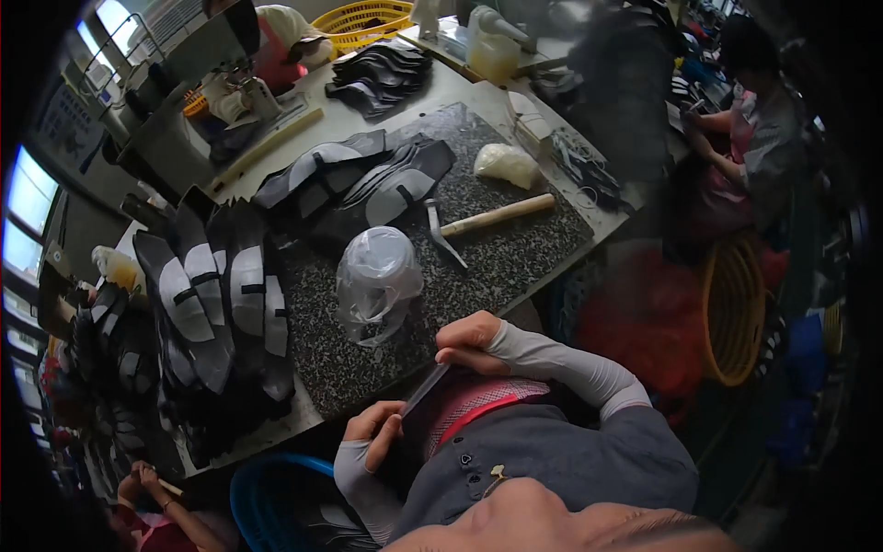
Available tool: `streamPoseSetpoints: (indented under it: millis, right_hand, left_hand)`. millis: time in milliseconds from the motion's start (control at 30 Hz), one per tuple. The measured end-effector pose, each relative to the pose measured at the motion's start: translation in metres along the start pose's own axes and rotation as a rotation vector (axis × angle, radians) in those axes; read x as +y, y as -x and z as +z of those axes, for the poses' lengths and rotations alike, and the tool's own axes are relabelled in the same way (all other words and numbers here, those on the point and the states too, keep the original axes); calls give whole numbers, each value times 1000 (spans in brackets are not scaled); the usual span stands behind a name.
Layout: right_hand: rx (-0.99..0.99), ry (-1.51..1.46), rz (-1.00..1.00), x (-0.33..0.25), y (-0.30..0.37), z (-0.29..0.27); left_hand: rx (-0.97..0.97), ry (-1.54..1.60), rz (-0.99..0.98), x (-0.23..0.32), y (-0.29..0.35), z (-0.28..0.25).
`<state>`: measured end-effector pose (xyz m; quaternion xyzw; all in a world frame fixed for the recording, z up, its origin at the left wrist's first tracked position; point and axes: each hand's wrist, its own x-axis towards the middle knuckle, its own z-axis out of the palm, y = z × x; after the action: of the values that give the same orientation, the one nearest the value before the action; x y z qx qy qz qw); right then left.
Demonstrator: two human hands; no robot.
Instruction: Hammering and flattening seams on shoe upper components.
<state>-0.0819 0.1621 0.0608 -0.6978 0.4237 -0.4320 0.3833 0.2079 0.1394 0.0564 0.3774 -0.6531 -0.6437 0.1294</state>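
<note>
Between my two hands a thin, translucent grey strip (426,390) is stretched at a slant, close to my body at the table's front edge. My left hand (372,431) pinches its lower end, and my right hand (471,342), fingers curled, grips the upper end. What the strip is made of I cannot make out. Just beyond, on a speckled stone slab (336,370), stands a white-lidded tub (379,250) wrapped in a clear plastic bag. Behind it to the right lies a hammer (497,217) with a wooden handle. Neither hand touches these.
Stacked dark shoe-upper pieces with grey patches (207,285) cover the left side; more pieces (395,179) lie on the slab's far part. A cream-coloured lump (508,165) sits at the back right. A blue basket (267,492) stands below left, a yellow one (733,313) at right. Co-workers sit nearby.
</note>
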Motion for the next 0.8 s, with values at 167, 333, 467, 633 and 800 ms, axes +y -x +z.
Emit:
streamPoseSetpoints:
  millis: [167, 333, 467, 633, 800]
  right_hand:
    - [172, -87, 1, 12, 33, 12]
    - [1137, -956, 9, 22, 53, -25]
    - [1318, -293, -144, 30, 93, -51]
    - [203, 851, 729, 137, 229, -42]
    - [399, 320, 514, 90, 182, -5]
  left_hand:
    - [-166, 138, 93, 6, -36, 67]
    - [-63, 635, 117, -21, -55, 95]
    - [-3, 649, 160, -36, -52, 80]
    - [-15, 711, 223, -16, -75, 91]
    - [5, 728, 322, -5, -77, 89]
